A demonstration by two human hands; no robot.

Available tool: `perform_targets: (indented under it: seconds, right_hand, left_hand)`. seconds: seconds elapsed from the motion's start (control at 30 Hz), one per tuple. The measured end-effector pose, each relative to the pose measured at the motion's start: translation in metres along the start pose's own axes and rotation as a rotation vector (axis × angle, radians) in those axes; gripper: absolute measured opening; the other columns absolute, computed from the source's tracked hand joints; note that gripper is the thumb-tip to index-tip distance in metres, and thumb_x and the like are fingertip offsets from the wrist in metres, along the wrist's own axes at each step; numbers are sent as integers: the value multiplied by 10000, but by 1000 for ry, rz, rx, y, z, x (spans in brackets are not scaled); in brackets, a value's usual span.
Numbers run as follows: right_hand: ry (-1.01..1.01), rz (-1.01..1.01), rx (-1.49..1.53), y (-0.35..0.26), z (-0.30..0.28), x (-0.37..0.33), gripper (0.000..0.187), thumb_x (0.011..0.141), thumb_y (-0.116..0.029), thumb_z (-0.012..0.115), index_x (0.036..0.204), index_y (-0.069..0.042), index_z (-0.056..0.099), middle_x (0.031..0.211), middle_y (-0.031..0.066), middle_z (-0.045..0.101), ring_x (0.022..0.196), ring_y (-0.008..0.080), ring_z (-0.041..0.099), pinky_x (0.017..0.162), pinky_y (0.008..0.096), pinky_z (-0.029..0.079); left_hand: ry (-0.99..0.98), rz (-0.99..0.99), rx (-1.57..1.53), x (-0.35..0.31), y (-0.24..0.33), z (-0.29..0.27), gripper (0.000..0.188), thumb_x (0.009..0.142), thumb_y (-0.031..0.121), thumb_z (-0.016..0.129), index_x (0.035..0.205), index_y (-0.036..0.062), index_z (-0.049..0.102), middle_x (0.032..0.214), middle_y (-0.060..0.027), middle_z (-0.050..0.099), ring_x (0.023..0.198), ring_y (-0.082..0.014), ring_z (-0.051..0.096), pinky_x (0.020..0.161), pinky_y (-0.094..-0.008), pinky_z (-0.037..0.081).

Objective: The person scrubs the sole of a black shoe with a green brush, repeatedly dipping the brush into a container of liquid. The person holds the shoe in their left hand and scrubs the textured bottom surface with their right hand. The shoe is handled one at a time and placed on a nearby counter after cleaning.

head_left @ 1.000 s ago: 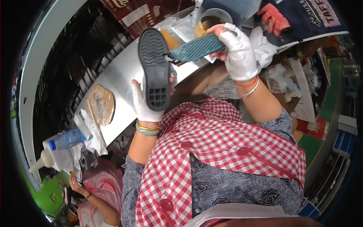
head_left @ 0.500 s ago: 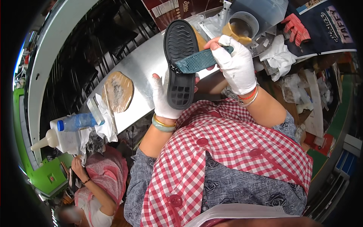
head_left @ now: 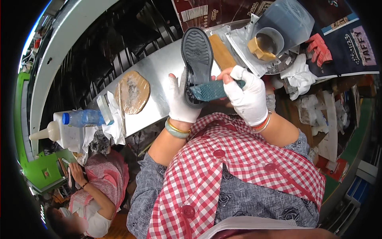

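Pinched in the right hand's [head_left: 250, 95] closed fingers, a teal tool [head_left: 209, 91] has moved from the black sole's [head_left: 198, 51] middle to its heel end, shifting the work there; the left hand [head_left: 182, 99] holds the sole from behind, thumb spread, other fingers mostly hidden.

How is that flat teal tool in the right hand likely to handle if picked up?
Probably fairly stiff: the flat teal tool looks straight, though the right hand grips it near one end. It may be light for its size, since it looks slim. Its textured face suggests decent grip, though I can't tell whether it's wet.
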State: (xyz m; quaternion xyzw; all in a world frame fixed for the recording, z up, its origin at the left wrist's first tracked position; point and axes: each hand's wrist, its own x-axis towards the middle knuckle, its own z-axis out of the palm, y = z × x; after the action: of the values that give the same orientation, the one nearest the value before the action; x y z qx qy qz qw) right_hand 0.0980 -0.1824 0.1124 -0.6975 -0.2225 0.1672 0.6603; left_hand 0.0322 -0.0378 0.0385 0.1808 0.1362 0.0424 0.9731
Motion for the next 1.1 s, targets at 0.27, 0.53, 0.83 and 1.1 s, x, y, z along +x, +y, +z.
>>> perform_targets:
  seconds: [0.27,0.53,0.83,1.1]
  right_hand:
    - [-133,-60,-107,-7,-4,-3,66,851,-67,568,873,-15,601,684,53,580,610,95,547,587,237,446]
    - [-437,-96,-143,-23,-16,13,194,915,-205,548,930,-23,614,745,-18,527,605,40,492,533,183,409]
    - [-642,296,-177,-46,-8,34,243,908,-271,553,937,-34,599,787,-7,559,523,39,505,509,160,403]
    - [-758,234,-182,-49,5,35,232,906,-262,551,959,-47,619,831,3,586,496,46,509,529,179,401]
  left_hand:
    - [-10,-48,-111,-4,3,0,727,887,631,296,1322,56,393,1225,-148,514,1110,-288,519,954,-425,410]
    - [14,-220,53,-11,12,17,821,859,699,235,1371,64,320,1205,-150,521,1071,-295,543,883,-406,469]
    - [-221,-339,351,-11,18,4,788,862,704,190,1340,100,356,1030,-185,589,893,-280,621,686,-316,543]
    - [-387,-572,572,-8,35,-3,855,816,755,167,1411,147,252,1147,-215,548,713,-313,667,521,-296,578]
